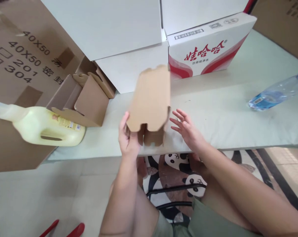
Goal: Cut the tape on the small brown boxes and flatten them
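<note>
A brown cardboard box (151, 98), partly folded, stands in front of me near the table's front edge. Its large top panel faces up, and notched flaps show at the near end. My left hand (129, 140) grips its near left corner, thumb up along the side and the other fingers partly hidden beneath. To the right of the box, my right hand (187, 129) is held apart from it with fingers spread and nothing in them.
Folded cardboard boxes (94, 98) and a yellow jug (47, 126) lie to the left. White cartons (129, 74) and a red-and-white carton (205, 54) line the back. A water bottle (275, 92) lies at the right on the pale tablecloth (228, 121).
</note>
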Demonstrator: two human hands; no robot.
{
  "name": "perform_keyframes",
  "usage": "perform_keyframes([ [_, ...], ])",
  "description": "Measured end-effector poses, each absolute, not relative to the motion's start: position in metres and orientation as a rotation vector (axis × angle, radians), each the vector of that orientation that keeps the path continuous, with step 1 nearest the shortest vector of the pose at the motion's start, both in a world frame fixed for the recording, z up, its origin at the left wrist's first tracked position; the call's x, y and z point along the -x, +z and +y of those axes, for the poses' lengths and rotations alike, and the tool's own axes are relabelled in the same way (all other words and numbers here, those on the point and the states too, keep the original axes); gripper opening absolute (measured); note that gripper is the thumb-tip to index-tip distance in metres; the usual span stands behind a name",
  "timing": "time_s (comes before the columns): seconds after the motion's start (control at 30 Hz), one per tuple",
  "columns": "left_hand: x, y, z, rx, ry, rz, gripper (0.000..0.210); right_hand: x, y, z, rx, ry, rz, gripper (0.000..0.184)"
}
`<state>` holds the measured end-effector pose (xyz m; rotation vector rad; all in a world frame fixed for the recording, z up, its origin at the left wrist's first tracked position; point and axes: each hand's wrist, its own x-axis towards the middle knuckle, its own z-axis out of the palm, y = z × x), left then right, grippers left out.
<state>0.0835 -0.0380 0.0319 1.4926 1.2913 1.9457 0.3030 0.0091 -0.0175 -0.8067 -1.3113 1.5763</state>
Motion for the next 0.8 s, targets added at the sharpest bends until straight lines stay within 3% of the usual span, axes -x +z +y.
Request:
perform_keyframes([
  [0.2, -0.084, 0.039, -0.032, -1.034, 2.098, 1.295, 0.052, -0.303, -0.017, 0.01, 0.871, 1.514, -1.37, 0.059],
  [0.4, -0.085, 0.036, -0.03, -0.842, 2.129, 1.237, 0.044, -0.301, -0.014, 0.007, 0.859, 1.461, -1.472, 0.058],
  [0.67, -0.073, 0.029, -0.03, -0.848, 2.083, 1.267, 0.052, -0.295, -0.015, 0.002, 0.884, 1.465, -1.54, 0.058],
  [0.8, -0.069, 0.022, -0.033, -1.202, 2.007, 1.319, 0.048, -0.294, -0.013, 0.002, 0.888, 1.491, -1.527, 0.057],
])
